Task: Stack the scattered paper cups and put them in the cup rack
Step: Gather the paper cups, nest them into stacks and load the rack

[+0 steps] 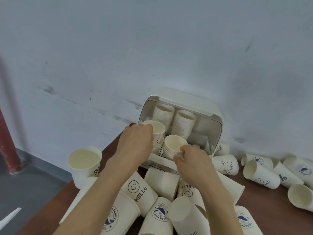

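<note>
Both hands are at the mouth of the cup rack [215,109], seating stacks in its front row. The left hand [137,141] curls round a short stack [156,131] at the rack's front left; the right hand [191,160] pinches the rim of another stack [174,145] beside it. Behind these stand two tall stacks [183,122] — the rack's right side looks free. Next, I judge: let go, then gather the loose cups [160,216] lying in front of the rack — nesting them mouth-up.

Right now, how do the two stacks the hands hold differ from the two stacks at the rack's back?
The held stacks stand at the cup rack's front and look shorter; the back stacks look taller and untouched. Left hand and right hand grip the front ones. All are plain cream inside.
</note>
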Tool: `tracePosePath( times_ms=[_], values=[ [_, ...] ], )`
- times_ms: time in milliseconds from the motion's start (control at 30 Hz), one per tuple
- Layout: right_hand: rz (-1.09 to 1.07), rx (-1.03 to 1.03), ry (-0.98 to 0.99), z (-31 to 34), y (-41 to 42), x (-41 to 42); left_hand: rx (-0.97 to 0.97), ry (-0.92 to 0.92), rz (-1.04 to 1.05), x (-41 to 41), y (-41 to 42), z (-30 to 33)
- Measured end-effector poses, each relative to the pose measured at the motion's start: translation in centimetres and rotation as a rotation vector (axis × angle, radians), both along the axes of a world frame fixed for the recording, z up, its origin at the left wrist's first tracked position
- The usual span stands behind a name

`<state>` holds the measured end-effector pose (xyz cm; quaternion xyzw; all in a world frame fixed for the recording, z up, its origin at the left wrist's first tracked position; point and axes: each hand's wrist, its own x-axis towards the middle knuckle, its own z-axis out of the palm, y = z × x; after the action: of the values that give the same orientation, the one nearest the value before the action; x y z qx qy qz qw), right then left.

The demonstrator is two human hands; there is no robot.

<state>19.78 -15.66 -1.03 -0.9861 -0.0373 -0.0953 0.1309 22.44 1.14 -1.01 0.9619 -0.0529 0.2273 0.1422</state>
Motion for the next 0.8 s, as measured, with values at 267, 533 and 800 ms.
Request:
tracePosePath(
  times_ms=[267,533,800],
  values=[
    [0.021,-0.015,0.01,-0.1,0.0,0.1,0.101,0.054,0.001,0.8,0.6,-1.7],
    [0.025,-0.088,0.075,0.0,0.2,-0.2,0.116,0.077,0.003,0.9,0.5,-1.8],
    [0.022,-0.066,0.065,0.0,0.3,-0.4,0.102,0.097,-0.005,0.8,0.6,-1.8]
  ],
)
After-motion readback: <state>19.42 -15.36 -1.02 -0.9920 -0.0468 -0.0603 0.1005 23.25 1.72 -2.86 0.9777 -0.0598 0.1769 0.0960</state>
